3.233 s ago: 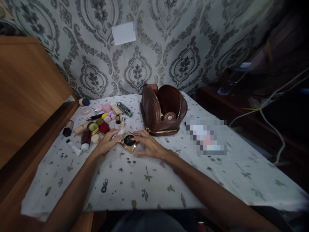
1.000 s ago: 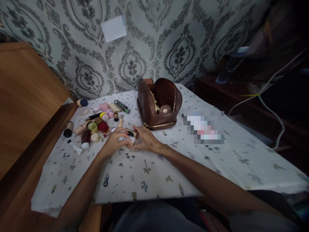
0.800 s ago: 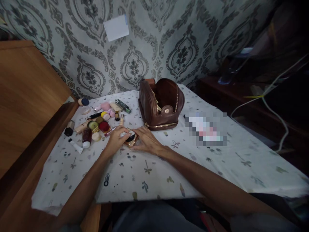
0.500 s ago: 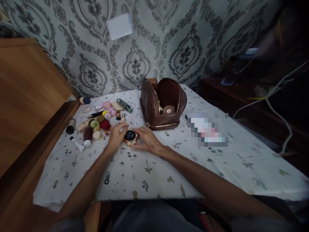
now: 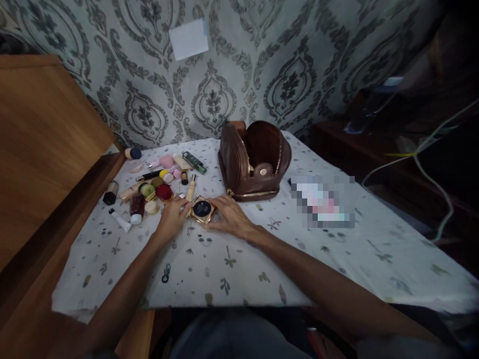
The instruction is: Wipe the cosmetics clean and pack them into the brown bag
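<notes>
A single head-worn camera looks forward and down from above the near edge of the table (image 5: 249, 264). It faces the patterned wall (image 5: 247, 65) beyond; the left hand (image 5: 171, 219) and right hand (image 5: 232, 218) sit near mid-view, closer than the wall.

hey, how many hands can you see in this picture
2: the left hand beside the left edge of the gold compact, and the right hand at its right side. The background at far right is too dark to rule out others.
</notes>
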Tool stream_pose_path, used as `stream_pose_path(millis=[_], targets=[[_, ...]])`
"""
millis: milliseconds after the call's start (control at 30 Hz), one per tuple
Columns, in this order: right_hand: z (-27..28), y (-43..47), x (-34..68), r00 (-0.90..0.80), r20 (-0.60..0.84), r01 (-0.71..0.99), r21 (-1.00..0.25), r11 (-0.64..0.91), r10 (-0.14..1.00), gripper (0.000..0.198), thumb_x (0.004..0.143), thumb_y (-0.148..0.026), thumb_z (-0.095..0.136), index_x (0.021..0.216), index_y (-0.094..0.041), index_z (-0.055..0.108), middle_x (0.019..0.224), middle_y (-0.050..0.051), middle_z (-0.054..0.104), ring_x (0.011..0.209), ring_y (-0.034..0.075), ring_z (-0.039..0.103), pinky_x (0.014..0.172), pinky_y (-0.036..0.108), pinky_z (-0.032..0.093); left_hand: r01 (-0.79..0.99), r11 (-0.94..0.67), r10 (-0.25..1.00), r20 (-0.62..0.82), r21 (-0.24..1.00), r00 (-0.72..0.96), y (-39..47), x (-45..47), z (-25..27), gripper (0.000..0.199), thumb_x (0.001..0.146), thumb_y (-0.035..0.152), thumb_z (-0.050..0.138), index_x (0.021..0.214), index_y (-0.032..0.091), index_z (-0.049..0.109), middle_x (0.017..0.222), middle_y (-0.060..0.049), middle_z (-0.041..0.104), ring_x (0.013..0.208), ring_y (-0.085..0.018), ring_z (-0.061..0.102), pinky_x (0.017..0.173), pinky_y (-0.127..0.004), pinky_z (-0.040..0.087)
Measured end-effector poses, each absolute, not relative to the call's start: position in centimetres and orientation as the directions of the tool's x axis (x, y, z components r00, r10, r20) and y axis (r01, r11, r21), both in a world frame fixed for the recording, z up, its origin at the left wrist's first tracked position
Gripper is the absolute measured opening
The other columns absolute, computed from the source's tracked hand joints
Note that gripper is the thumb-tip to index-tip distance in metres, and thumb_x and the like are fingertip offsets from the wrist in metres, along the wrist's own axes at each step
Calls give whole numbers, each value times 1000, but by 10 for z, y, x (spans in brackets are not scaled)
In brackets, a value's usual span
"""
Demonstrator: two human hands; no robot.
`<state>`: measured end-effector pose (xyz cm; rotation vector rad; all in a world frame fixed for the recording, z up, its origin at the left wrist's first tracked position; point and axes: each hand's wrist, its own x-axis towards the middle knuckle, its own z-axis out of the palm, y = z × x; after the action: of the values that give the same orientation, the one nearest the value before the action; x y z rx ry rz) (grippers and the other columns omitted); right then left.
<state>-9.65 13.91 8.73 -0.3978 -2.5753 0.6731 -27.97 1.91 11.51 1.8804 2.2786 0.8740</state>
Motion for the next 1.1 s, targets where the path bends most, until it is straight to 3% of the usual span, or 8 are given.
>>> stream_pose_path(millis=[333, 567, 800, 1100], targets=[[87, 141, -96, -861, 343, 154, -527, 836, 375, 74, 70, -53, 81, 130, -16, 57, 112, 11, 65, 105, 29, 56, 94, 44, 44, 922, 79, 919, 332, 378, -215, -9, -273, 104, 31, 90, 26, 47, 114, 16, 65, 102, -11, 66, 106, -28, 59, 95, -45, 48], [86, 142, -96, -867, 341, 139, -536, 833, 364, 76, 71, -56, 79, 131, -17, 56, 116, 13, 64, 108, 30, 56, 95, 45, 44, 966, 130, 901, 379, 225, -210, -20, -257, 106, 26, 94, 21, 46, 113, 18, 64, 93, -7, 60, 88, -22, 60, 80, -36, 53], [84, 143, -96, -868, 342, 139, -529, 837, 360, 80, 68, -54, 82, 134, -19, 54, 116, 12, 64, 108, 31, 56, 95, 47, 44, 997, 47, 935, 349, 56, -63, -23, -230, 109, 29, 95, 16, 45, 120, 19, 60, 102, -10, 63, 97, -24, 59, 74, -33, 53], [81, 145, -98, -873, 344, 148, -488, 860, 346, 70, 71, -39, 82, 131, -14, 55, 113, 13, 64, 107, 30, 55, 94, 44, 43, 992, -126, 905, 409, -3, 116, -26, -224, 106, 33, 96, 13, 41, 122, 22, 60, 103, -9, 64, 97, -23, 60, 76, -33, 55]])
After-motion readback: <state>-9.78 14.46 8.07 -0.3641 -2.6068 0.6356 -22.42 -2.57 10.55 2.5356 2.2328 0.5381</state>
